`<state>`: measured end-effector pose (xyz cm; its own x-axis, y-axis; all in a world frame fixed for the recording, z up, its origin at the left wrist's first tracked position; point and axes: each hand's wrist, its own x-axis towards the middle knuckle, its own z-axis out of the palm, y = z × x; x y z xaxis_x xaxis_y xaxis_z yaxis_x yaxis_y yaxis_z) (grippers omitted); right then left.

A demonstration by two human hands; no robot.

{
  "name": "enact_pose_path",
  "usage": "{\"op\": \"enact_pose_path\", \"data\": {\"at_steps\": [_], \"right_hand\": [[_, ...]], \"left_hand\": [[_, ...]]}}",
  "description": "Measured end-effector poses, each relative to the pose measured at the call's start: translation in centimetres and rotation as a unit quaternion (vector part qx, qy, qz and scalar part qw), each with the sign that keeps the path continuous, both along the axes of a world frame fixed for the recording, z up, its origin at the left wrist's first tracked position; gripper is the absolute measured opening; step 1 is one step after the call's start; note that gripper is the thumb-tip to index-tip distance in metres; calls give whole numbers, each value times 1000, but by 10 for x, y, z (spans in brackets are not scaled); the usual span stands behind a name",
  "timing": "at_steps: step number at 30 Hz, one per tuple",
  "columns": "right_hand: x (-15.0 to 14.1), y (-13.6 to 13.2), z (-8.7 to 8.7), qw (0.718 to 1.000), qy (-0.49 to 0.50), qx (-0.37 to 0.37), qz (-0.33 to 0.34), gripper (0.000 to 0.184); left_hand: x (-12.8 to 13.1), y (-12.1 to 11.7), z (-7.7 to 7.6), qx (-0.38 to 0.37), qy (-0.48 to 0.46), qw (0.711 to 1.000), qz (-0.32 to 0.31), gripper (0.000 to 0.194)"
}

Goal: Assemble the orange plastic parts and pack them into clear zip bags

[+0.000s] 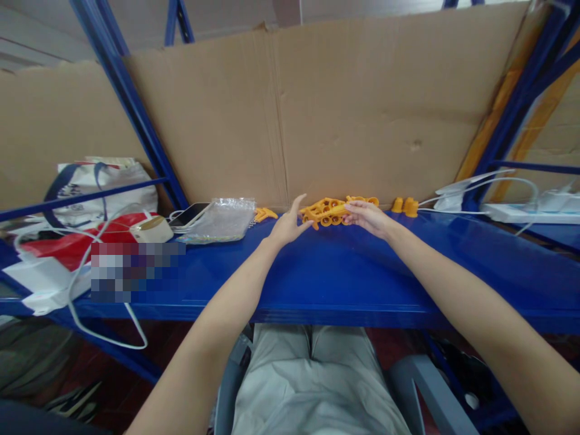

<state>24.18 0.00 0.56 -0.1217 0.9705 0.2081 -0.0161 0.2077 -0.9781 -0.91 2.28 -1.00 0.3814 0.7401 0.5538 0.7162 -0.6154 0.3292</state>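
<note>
The surface [326,278] is blue and glossy, with a plain front edge. A brown cardboard panel [362,115] closes off the back, between a blue left upright [136,121] and a blue right upright [516,103]. At the left stand a white bag [131,198] with dark handles, red material [67,244] and white cables; nearer the middle lie a dark-screened phone [193,214] and a clear plastic bag [224,222]. At the right, beyond the blue surface's bare stretch, is a white power strip [512,212]. A grey chair armrest [435,383] shows below the front edge.

The orange cluster [322,206], with round openings, is at the rear of the surface, between both hands and close to the cardboard. Its long axis runs left to right, roughly parallel to the panel. At its front, an orange strip [334,211] slants, left end lower in view, right end higher and pointing into the right hand [366,216], which pinches it between thumb and fingers. The left hand [290,225] is spread, thumb apart from the fingers, at the cluster's left end; at this distance, contact there cannot be confirmed. An orange chevron piece [266,214] lies left of that hand; two orange caps [411,208] stand to the right.
</note>
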Motion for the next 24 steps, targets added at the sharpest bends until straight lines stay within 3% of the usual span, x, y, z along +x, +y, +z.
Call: {"op": "enact_pose_path", "data": {"at_steps": [4,8,11,14,17,24], "right_hand": [[29,16,10,984,-6,124,-125,25],[60,30,7,913,-52,241,-326,43],[79,31,-5,865,-150,243,-412,42],[92,29,-19,834,-267,212,-434,38],[101,28,-29,810,-347,184,-435,34],[108,36,-41,803,-404,141,-414,34]], "left_hand": [[-21,10,1,12,-4,995,100,68],[-46,20,-5,-38,28,966,255,57],[-58,26,-13,-105,39,937,331,60],[-63,32,-19,-151,55,918,362,57],[-64,38,-21,-168,77,917,354,50],[-62,43,-24,-115,107,937,313,43]]}}
